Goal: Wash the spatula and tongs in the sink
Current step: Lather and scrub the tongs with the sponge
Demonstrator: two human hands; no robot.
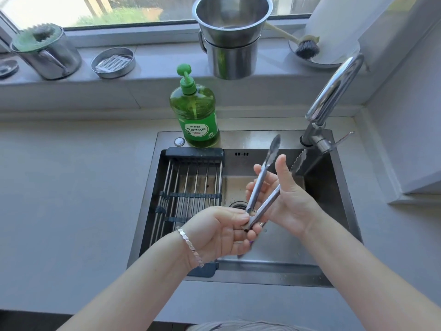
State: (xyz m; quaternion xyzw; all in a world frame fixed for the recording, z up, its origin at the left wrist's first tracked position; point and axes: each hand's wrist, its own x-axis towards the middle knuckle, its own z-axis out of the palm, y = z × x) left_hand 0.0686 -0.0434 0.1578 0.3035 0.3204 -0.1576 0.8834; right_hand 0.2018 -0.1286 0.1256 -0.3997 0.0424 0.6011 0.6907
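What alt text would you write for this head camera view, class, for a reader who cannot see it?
Two bare hands hold open metal tongs over a steel sink: the left hand grips the hinge end, the right hand cradles the arms. A green soap bottle stands behind, the faucet at right.

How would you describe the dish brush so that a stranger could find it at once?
Start from the window sill behind the sink and go to its right end, near the top of the tap. There the dish brush lies in a shallow dish. Its pale handle and dark bristles set it apart from the steel pots beside it.
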